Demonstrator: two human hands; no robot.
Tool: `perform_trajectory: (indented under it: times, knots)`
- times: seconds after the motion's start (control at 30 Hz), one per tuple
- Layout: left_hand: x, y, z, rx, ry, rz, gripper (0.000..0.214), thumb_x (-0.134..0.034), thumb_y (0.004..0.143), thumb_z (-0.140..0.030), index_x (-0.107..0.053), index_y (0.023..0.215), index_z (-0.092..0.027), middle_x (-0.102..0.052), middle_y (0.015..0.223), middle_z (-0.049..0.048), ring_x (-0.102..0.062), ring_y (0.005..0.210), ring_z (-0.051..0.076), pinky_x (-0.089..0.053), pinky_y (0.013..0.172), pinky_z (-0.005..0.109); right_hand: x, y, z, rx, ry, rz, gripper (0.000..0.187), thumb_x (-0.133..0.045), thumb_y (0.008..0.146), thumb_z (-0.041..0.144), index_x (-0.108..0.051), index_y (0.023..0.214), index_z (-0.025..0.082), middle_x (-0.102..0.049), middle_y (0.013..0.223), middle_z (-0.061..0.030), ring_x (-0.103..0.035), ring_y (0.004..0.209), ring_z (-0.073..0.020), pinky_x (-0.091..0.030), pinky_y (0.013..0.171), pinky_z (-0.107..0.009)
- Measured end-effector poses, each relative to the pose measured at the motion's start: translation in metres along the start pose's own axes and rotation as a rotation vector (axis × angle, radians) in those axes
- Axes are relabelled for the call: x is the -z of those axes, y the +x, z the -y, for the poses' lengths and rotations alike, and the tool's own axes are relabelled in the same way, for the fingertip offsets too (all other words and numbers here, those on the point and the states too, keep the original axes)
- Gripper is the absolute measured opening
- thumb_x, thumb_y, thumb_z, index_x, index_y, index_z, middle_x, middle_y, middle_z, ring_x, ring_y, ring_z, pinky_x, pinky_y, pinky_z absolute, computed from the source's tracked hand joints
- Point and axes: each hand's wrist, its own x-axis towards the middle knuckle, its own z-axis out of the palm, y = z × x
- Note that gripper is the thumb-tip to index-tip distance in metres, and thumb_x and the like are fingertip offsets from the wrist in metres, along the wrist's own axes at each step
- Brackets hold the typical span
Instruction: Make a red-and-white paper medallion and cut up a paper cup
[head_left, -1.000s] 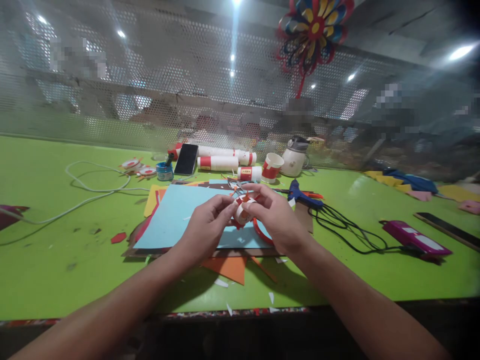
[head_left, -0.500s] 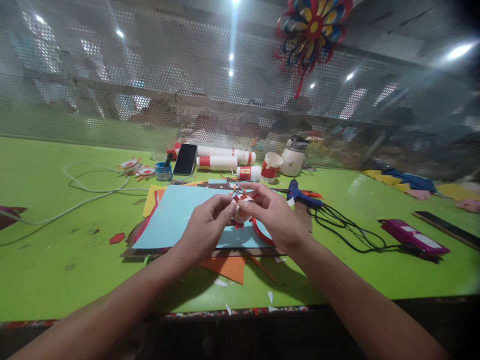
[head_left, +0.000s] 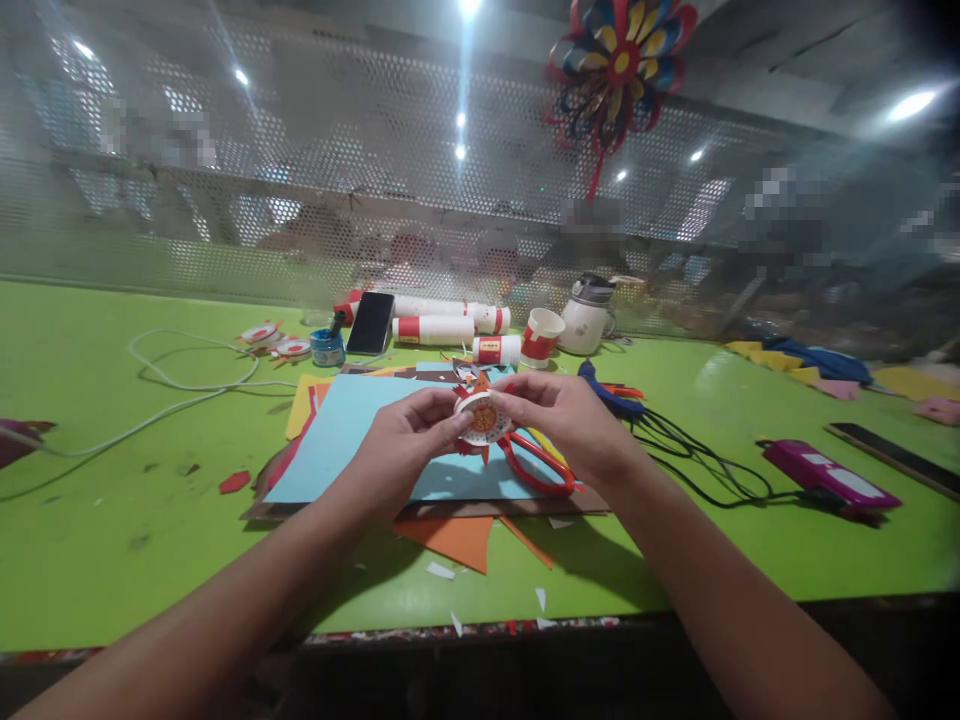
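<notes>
Between my two hands is a small round paper craft (head_left: 482, 420), white with an orange patterned centre and red and orange points around its rim. My left hand (head_left: 409, 435) pinches its left edge between thumb and fingers. On the opposite side, my right hand (head_left: 559, 415) grips the upper right edge. Below it, scissors with red handles (head_left: 544, 470) lie on a light blue sheet (head_left: 330, 440), their blades partly hidden by the craft and my right hand. Orange paper (head_left: 450, 540) sticks out under the stack's front edge.
Behind the sheets are paper cups (head_left: 541, 337), a phone (head_left: 371, 322), a blue jar (head_left: 327, 346) and a white jug (head_left: 586, 315). A blue glue gun (head_left: 604, 392) and its cord lie right, near a purple power strip (head_left: 829, 475). Similar round crafts (head_left: 291, 347) sit left.
The round craft has turned so its patterned face shows toward me. My right hand has shifted slightly right, uncovering more of the scissors' red handles.
</notes>
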Motion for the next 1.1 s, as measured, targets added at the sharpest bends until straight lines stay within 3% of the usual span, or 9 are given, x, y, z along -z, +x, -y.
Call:
perform_trajectory:
  times: [0.2, 0.37, 0.57, 0.77, 1.0, 1.1]
  knots:
    - [0.001, 0.000, 0.000, -0.032, 0.024, 0.071, 0.019, -0.067, 0.078, -0.029, -0.065, 0.092, -0.017, -0.067, 0.085, 0.0020, -0.063, 0.076, 0.014, -0.052, 0.066, 0.025, -0.003, -0.002, 0.001, 0.016, 0.016, -0.006, 0.027, -0.073, 0.072, 0.038, -0.068, 0.081, 0.014, -0.065, 0.072, -0.0027, -0.057, 0.062, -0.0117, -0.047, 0.061, -0.028]
    - [-0.001, -0.001, -0.005, -0.033, 0.151, 0.052, 0.027, -0.062, 0.082, -0.035, -0.064, 0.098, -0.014, -0.067, 0.086, 0.0048, -0.061, 0.077, 0.015, -0.052, 0.067, 0.027, -0.010, -0.003, 0.004, 0.011, 0.019, -0.020, 0.030, -0.074, 0.069, 0.041, -0.066, 0.075, 0.014, -0.059, 0.060, 0.0014, -0.052, 0.054, -0.0094, -0.044, 0.053, -0.025]
    - [-0.004, -0.004, -0.012, -0.053, 0.238, 0.027, 0.027, -0.062, 0.083, -0.029, -0.064, 0.102, -0.011, -0.068, 0.078, 0.0034, -0.059, 0.068, 0.011, -0.048, 0.063, 0.022, 0.002, -0.001, 0.003, 0.058, -0.020, 0.005, 0.026, -0.068, 0.077, 0.040, -0.069, 0.087, 0.016, -0.067, 0.084, -0.0053, -0.060, 0.076, -0.0157, -0.049, 0.072, -0.031]
    - [-0.002, -0.004, -0.007, -0.107, 0.160, 0.015, 0.026, -0.072, 0.072, -0.025, -0.065, 0.096, -0.015, -0.070, 0.086, 0.0030, -0.063, 0.073, 0.014, -0.050, 0.066, 0.025, 0.013, -0.003, 0.009, 0.163, 0.057, -0.050, 0.022, -0.062, 0.083, 0.037, -0.069, 0.081, 0.016, -0.064, 0.075, -0.0032, -0.059, 0.073, -0.0149, -0.049, 0.071, -0.032]
    - [-0.005, -0.003, -0.007, -0.125, 0.137, 0.061, 0.022, -0.075, 0.069, -0.019, -0.068, 0.090, -0.013, -0.070, 0.087, 0.0037, -0.066, 0.083, 0.017, -0.053, 0.077, 0.029, 0.009, -0.014, 0.024, 0.298, -0.227, 0.055, 0.014, -0.063, 0.082, 0.028, -0.069, 0.086, 0.015, -0.065, 0.084, -0.0043, -0.060, 0.078, -0.0151, -0.047, 0.073, -0.030]
    - [-0.006, -0.004, -0.005, -0.115, 0.136, 0.102, 0.021, -0.074, 0.070, -0.018, -0.068, 0.090, -0.013, -0.070, 0.086, 0.0035, -0.066, 0.081, 0.017, -0.054, 0.078, 0.030, 0.009, -0.013, 0.022, 0.283, -0.287, 0.086, 0.014, -0.065, 0.081, 0.028, -0.068, 0.081, 0.014, -0.064, 0.079, -0.0036, -0.060, 0.074, -0.0144, -0.047, 0.071, -0.029]
